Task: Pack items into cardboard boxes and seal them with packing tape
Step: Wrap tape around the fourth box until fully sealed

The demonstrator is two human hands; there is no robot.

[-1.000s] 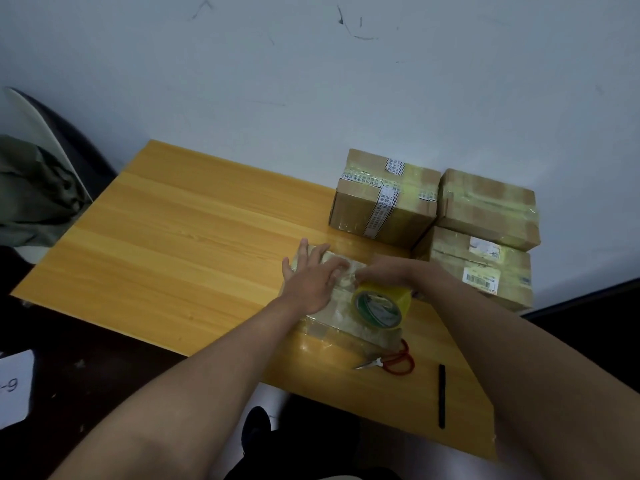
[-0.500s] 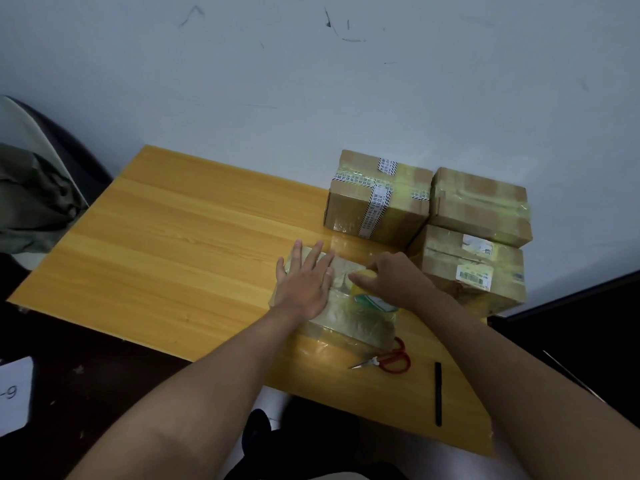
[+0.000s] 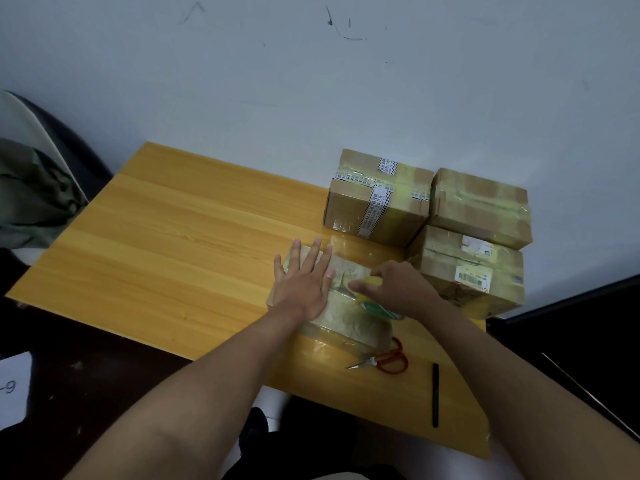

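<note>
On the bench, near its front edge, the box sits under the flat, spread left hand. The right hand has its fingers curled round the tape roll. Box's probably light and slick with tape, so press the top.

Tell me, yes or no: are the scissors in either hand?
No. The scissors lie on the table; the left hand presses flat on the box, and the right hand grips the tape roll.
</note>
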